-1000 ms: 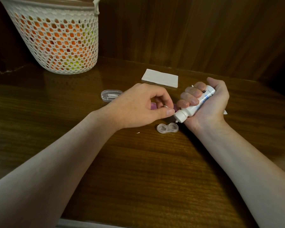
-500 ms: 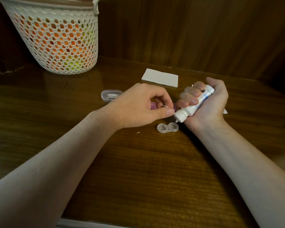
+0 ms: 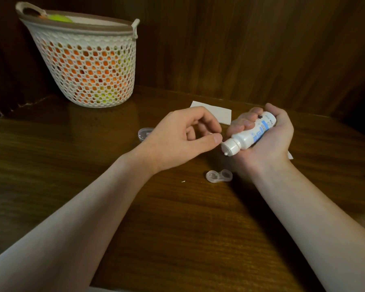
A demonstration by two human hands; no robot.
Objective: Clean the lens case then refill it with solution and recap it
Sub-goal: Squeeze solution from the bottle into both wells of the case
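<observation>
The clear lens case (image 3: 219,176) lies open on the wooden table, both wells uncapped. My right hand (image 3: 268,142) grips a white solution bottle (image 3: 251,134) with a blue label. The bottle is tilted, its bare nozzle pointing down and left, above and slightly beyond the case. My left hand (image 3: 181,140) hovers just left of the nozzle. Its thumb and forefinger pinch a small white piece that looks like the bottle's cap. The case's own caps are hidden behind my left hand.
A small clear plastic box (image 3: 144,133) peeks out behind my left wrist. A folded white tissue (image 3: 218,114) lies beyond the hands. A white woven basket (image 3: 86,66) holding orange and yellow items stands at the back left. Wood panelling closes off the back.
Both hands have lifted a little off the table, so the nozzle sits farther above the case. The view has tilted up. The purple caps seen under my left hand are now hidden.
</observation>
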